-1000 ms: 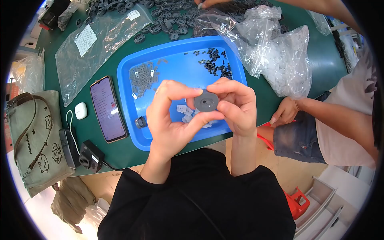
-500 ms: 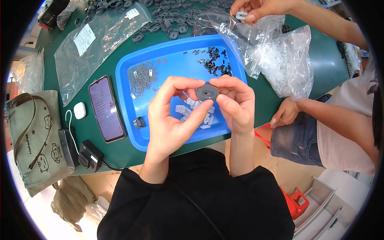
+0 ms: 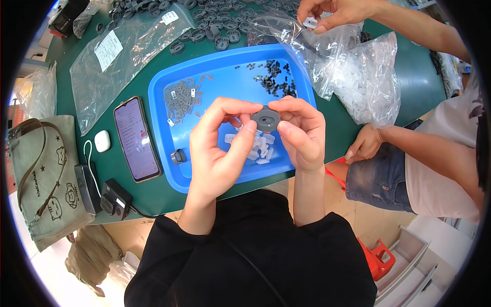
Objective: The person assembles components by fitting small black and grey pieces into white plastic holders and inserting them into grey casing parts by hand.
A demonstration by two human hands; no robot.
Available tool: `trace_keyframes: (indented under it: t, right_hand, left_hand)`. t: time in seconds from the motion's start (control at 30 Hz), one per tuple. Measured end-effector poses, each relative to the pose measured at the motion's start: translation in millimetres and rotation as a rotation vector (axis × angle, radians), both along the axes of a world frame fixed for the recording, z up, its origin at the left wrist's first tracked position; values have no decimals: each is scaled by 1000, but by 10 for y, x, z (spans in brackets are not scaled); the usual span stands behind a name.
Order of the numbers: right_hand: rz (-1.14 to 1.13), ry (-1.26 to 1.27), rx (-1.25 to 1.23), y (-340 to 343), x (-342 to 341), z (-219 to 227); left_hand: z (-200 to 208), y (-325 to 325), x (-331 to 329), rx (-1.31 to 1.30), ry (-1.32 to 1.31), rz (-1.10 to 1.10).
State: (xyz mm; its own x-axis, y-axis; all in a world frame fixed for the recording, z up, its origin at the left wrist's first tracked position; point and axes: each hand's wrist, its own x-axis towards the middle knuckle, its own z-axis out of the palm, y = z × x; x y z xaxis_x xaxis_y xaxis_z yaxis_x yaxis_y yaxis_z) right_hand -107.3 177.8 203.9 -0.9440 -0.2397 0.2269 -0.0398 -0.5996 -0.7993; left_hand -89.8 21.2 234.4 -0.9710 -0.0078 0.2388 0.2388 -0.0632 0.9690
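Observation:
Between my two hands I hold a round dark grey plastic part with an oval recess in its face, above a blue tray. My left hand grips its left edge with thumb and fingers. Its right edge is pinched by my right hand. Below the part lie white plastic pieces, partly hidden by my hands. Small grey rectangular pieces lie in the tray's left side, tiny black pieces at its far right. One dark ring-shaped part rests near the left wall.
A phone, a white earbud case and a canvas bag lie to the left. Many dark round parts cover the far table. At right, a co-worker's hand holds a small white piece above clear bags.
My left thumb has drawn back from the face of the round part to its left edge. The part's face looks slightly turned. The co-worker's raised hand has shifted slightly.

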Motion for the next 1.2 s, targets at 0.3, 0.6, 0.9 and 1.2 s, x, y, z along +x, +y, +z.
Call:
trace_keyframes:
  t: [0.3, 0.6, 0.9, 1.2]
  right_hand:
    - [3, 0, -6, 7, -1, 8]
    - [-3, -20, 27, -10, 15, -3]
    - [-14, -33, 30, -17, 3, 6]
    - [0, -61, 44, 8, 18, 2]
  left_hand:
    - [-4, 12, 3, 35, -26, 3]
    - [-13, 22, 17, -27, -14, 73]
    - [-8, 38, -18, -86, -10, 94]
    - [-8, 66, -4, -76, -41, 106]
